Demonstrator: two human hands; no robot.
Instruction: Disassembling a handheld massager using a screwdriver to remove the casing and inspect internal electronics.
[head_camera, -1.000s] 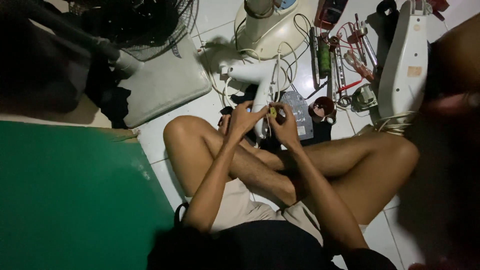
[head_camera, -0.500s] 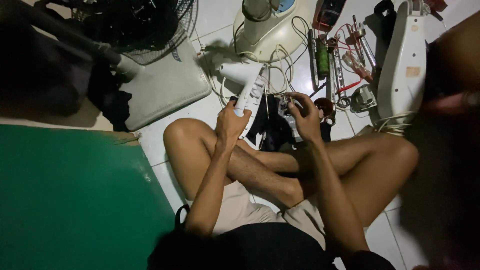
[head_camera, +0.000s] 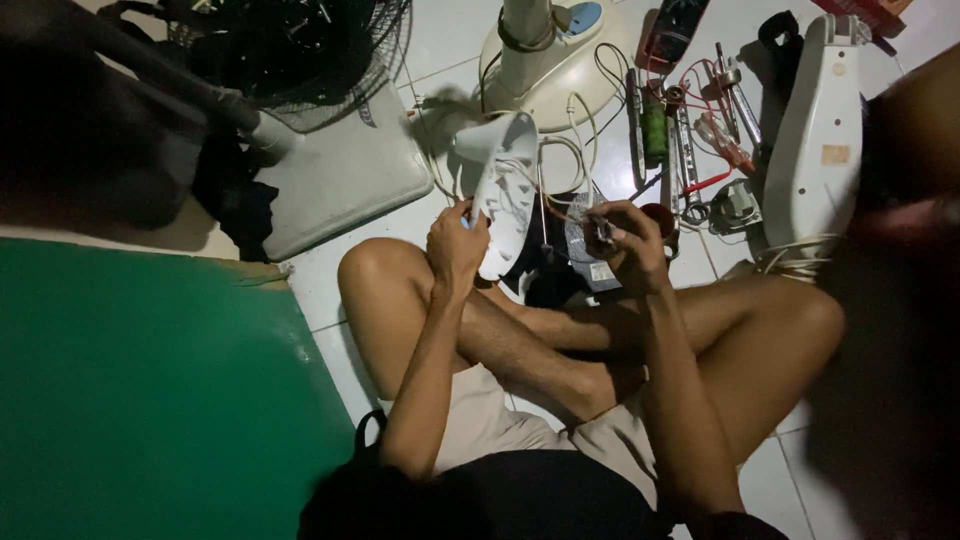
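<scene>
Two hands work above the crossed legs of a person seated on the tiled floor (head_camera: 440, 40). The left hand (head_camera: 455, 245) is closed around the lower end of a white plastic housing (head_camera: 505, 190), which rises tilted up and away from it. The right hand (head_camera: 625, 245) pinches a small dark part (head_camera: 603, 230) (too small to identify), just right of the housing, thin wires (head_camera: 560, 212) spanning between them.

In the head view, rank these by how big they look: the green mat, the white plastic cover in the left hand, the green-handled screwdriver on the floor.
1. Green mat: largest by far, though it lies nearer the camera.
2. White plastic cover, held in the left hand.
3. Green-handled screwdriver: smallest.
</scene>
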